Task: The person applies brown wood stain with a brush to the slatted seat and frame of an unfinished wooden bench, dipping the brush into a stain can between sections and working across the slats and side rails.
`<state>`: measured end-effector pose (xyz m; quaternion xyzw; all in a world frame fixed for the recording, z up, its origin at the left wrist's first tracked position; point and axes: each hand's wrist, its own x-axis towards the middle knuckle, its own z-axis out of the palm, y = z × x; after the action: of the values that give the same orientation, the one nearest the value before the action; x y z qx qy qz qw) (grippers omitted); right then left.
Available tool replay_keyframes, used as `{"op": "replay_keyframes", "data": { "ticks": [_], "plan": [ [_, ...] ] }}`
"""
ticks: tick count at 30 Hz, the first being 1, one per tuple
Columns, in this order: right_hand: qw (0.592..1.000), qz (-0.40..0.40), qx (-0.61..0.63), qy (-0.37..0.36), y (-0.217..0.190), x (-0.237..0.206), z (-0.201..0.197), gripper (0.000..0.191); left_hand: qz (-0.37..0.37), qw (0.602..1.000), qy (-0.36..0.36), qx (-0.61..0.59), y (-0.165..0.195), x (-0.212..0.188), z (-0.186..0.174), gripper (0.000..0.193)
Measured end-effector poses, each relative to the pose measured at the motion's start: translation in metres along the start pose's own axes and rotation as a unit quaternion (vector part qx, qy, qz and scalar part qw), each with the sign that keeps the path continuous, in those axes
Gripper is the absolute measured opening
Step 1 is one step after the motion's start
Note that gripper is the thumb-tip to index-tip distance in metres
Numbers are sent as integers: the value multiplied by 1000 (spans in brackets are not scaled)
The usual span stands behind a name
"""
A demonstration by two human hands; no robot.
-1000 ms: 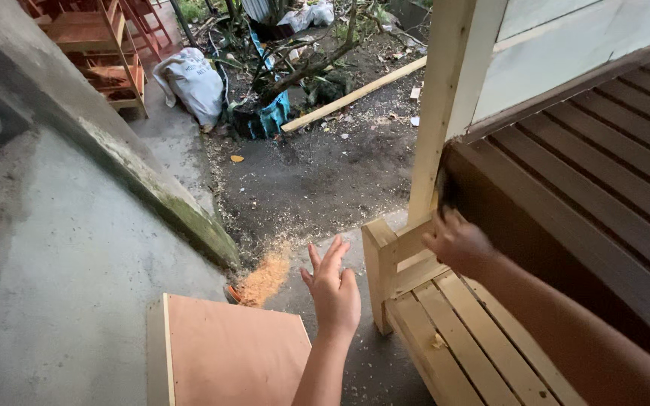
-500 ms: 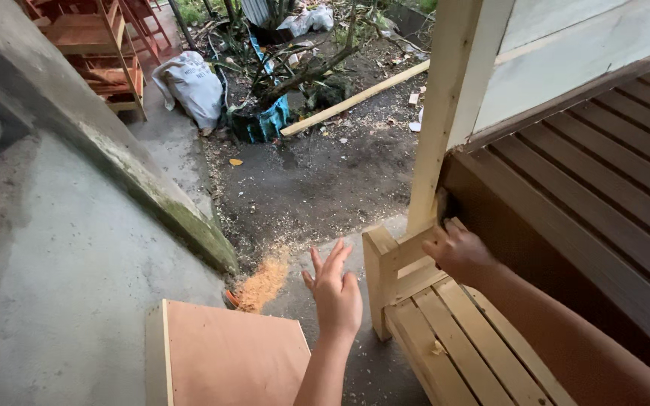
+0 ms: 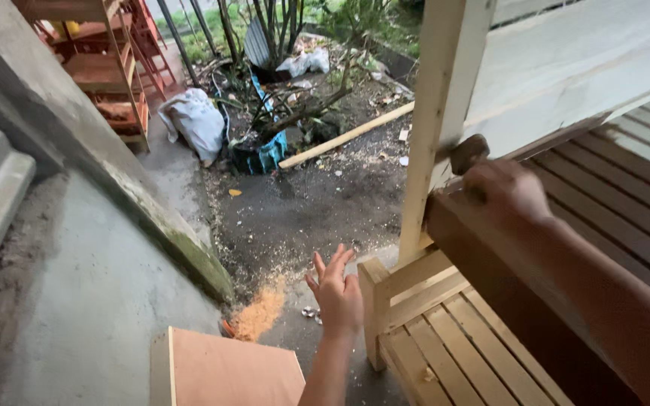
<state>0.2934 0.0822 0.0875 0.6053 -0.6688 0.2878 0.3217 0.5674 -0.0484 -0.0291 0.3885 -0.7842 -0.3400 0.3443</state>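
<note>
Right hand (image 3: 507, 192) clenched on a small dark block (image 3: 468, 153) against the pale upright post (image 3: 436, 128) — light, stiff, best pinched by its sides — left hand (image 3: 338, 295) released, fingers spread.

White sack (image 3: 193, 120) lies slumped on the ground beside the orange shelves (image 3: 107, 75)

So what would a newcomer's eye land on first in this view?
Probably the right hand, blurred, raised at the pale wooden post with a small dark block at its fingertips, above the dark slatted furniture piece. Next, the left hand, open and spread in mid-air beside the light slatted frame. On the ground, the orange sawdust pile stands out against the grey concrete.
</note>
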Motion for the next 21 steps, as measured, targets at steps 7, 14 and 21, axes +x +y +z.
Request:
{"op": "replay_keyframes", "data": {
  "ticks": [7, 14, 21],
  "plan": [
    [731, 542, 374, 181, 17, -49, -58, 15, 14, 999, -47, -19, 56, -7, 8, 46],
    [500, 631, 478, 350, 15, -113, -210, 33, 116, 983, -133, -50, 168, -46, 38, 47],
    [479, 645, 374, 464, 22, -222, -426, 63, 232, 929, -237, -164, 284, -128, 101, 51]
  ]
}}
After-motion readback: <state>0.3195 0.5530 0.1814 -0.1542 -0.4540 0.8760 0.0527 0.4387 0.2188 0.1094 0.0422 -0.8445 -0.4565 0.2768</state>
